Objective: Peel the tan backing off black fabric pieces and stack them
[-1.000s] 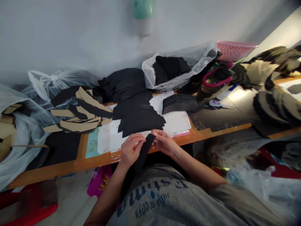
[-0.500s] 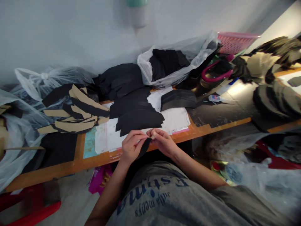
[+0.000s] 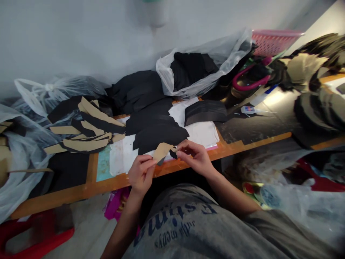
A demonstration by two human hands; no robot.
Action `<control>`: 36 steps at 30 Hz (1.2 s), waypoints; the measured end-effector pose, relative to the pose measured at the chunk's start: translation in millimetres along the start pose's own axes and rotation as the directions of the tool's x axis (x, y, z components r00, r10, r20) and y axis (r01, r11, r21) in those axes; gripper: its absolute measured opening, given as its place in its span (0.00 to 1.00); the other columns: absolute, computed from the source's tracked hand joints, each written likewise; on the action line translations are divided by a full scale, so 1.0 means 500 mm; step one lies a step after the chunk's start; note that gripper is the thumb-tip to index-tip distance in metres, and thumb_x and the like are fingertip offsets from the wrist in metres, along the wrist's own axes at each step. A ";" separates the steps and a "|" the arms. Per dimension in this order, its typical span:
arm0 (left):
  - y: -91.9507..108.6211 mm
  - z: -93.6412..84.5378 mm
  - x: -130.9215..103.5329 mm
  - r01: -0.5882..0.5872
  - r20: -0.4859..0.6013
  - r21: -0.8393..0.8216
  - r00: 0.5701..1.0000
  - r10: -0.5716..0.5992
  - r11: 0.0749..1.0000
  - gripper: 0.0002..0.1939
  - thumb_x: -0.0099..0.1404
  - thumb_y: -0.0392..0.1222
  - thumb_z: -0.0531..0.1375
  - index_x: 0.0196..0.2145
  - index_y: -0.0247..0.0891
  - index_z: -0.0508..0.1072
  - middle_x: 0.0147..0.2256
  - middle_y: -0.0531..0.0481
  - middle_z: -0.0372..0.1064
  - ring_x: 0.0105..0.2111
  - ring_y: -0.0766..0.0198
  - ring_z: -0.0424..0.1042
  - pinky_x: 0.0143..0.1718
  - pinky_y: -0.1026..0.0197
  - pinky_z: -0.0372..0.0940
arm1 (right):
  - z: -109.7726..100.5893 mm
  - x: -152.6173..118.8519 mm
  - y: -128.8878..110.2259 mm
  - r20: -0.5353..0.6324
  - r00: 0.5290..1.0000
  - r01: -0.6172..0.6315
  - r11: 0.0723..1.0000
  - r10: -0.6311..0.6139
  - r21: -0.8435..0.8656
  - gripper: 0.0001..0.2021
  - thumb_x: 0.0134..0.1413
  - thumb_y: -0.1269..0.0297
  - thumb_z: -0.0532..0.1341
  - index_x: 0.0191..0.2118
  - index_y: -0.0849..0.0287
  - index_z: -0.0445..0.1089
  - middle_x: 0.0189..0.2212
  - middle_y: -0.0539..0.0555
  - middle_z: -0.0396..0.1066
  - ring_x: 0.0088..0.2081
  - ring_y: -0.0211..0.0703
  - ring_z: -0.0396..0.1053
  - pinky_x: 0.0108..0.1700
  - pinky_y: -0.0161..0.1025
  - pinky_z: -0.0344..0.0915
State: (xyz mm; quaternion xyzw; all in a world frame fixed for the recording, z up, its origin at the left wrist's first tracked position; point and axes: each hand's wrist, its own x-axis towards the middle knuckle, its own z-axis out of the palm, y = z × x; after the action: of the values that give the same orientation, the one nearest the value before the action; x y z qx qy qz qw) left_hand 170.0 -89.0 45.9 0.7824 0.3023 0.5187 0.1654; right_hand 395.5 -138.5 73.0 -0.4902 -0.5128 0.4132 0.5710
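A small curved piece, tan on one face and black on the other (image 3: 162, 151), is held up between both hands over the table's front edge. My left hand (image 3: 142, 174) pinches its left end. The fingers of my right hand (image 3: 194, 155) are closed on its right end, where a narrow tan and black part shows. Just behind the hands, overlapping black pieces (image 3: 159, 138) lie fanned on white paper (image 3: 203, 133). Left of them is a loose heap of tan and black strips (image 3: 86, 144).
Clear plastic bags (image 3: 48, 95) stand at the left and back. A black stack (image 3: 205, 112), a glue bottle (image 3: 248, 109), a pink-handled item (image 3: 250, 86) and a pink basket (image 3: 277, 41) are to the right. A red stool (image 3: 54, 241) is below left.
My hands have moved apart, the left one to the left and the right one to the right. The held piece now shows its tan face between them. The view has shifted slightly.
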 end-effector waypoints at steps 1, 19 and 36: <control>0.006 0.004 0.004 -0.009 0.010 -0.005 1.000 0.009 1.000 0.12 0.66 0.30 0.63 0.44 0.44 0.77 0.40 0.51 0.75 0.37 0.67 0.76 0.34 0.65 0.70 | 0.011 0.000 -0.013 -0.008 0.998 0.065 0.996 -0.065 -0.061 0.08 0.61 0.58 0.67 0.37 0.56 0.75 0.33 0.52 0.75 0.33 0.39 0.72 0.33 0.36 0.69; 0.107 0.043 0.029 0.275 -0.015 -0.415 0.951 -0.309 0.867 0.21 0.65 0.28 0.63 0.51 0.42 0.62 0.38 0.52 0.75 0.38 0.69 0.77 0.43 0.64 0.74 | 0.035 -0.017 -0.064 0.108 0.936 0.352 0.872 -0.336 -0.340 0.07 0.64 0.70 0.63 0.44 0.57 0.78 0.33 0.53 0.81 0.30 0.41 0.78 0.33 0.35 0.72; 0.094 0.033 0.035 0.218 0.184 -0.396 0.971 -0.156 0.892 0.19 0.68 0.28 0.59 0.53 0.42 0.63 0.40 0.50 0.71 0.42 0.67 0.75 0.46 0.61 0.72 | 0.016 -0.004 -0.075 0.256 0.910 0.403 0.839 -0.326 -0.366 0.06 0.60 0.73 0.60 0.33 0.59 0.74 0.27 0.51 0.75 0.26 0.36 0.70 0.30 0.33 0.63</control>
State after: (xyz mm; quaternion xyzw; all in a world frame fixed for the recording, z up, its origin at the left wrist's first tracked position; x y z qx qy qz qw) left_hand 204.1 -112.6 78.5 0.7328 0.2466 0.4935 0.3984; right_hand 386.3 -146.1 109.4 -0.4518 -0.7224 0.2227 0.4737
